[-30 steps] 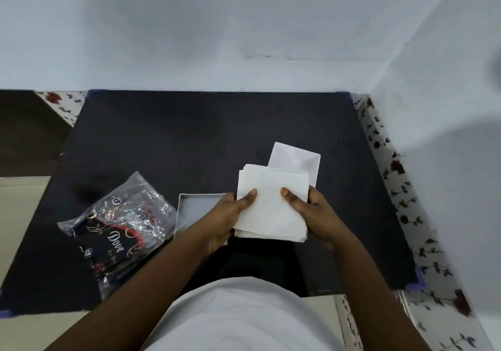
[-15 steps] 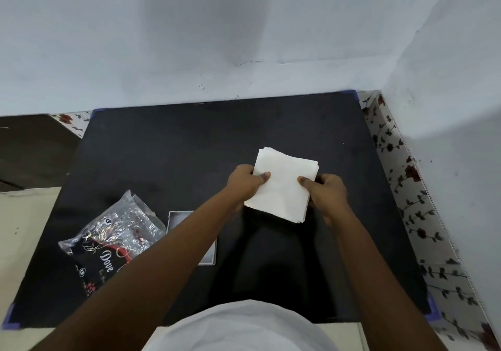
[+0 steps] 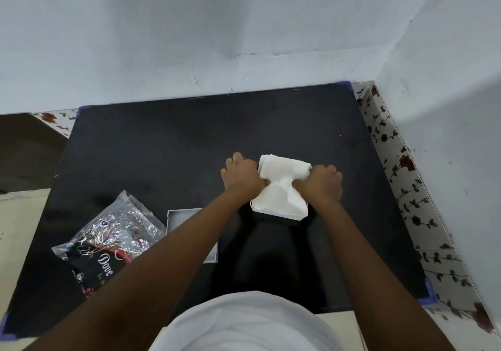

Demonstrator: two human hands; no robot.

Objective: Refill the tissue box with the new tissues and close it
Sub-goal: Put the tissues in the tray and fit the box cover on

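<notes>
A stack of white tissues (image 3: 282, 188) sits in the mouth of a black tissue box (image 3: 276, 220) on the black mat, pinched in at its middle and bulging at both ends. My left hand (image 3: 241, 177) presses on the stack's left side, my right hand (image 3: 321, 181) on its right side. Most of the box is hidden under the tissues; only its dark near wall shows. The box's grey lid (image 3: 179, 219) lies upturned to the left, partly under my left forearm.
A crinkled plastic tissue wrapper (image 3: 108, 245) printed "Dove" lies at the mat's front left. The black mat (image 3: 168, 150) covers a floral-patterned table set in a corner, with walls behind and to the right.
The tissue stack was held flat above the mat; now it is lowered onto the box and squeezed in at the middle by both hands, which moved forward.
</notes>
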